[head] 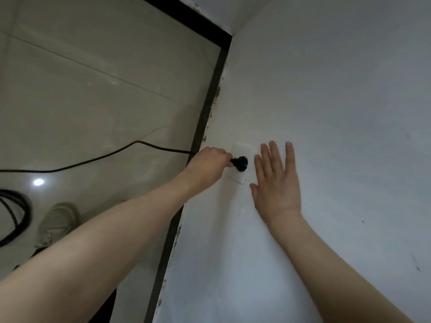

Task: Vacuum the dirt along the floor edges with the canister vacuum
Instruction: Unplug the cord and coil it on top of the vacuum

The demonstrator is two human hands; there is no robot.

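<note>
The left hand [210, 162] pinches the black plug [240, 163] by its rear end, fingers curled round it, and holds it against the white socket plate [240, 169] low on the wall [326, 113]. That grip looks meant to keep the pins square to the holes; whether the plug is fully seated cannot be told from here. The right hand [277, 180] lies flat on the wall just right of the plate, fingers straight and spread, holding nothing. It probably steadies the person while they lean down, and perhaps braces the plate.

The black cord [98, 159] runs from the plug under the left hand and trails left across the pale tiled floor [93, 78], slack, so nothing pulls on the plug. A thicker black hose [23, 210] loops at the left edge, near a light-coloured shoe [58, 224]; the vacuum's body is out of view. The dark skirting strip [205, 113], where floor meets wall, shows specks of dirt along its upper edge, passing right beside the left wrist. Judging by this, cleaning has not yet begun.
</note>
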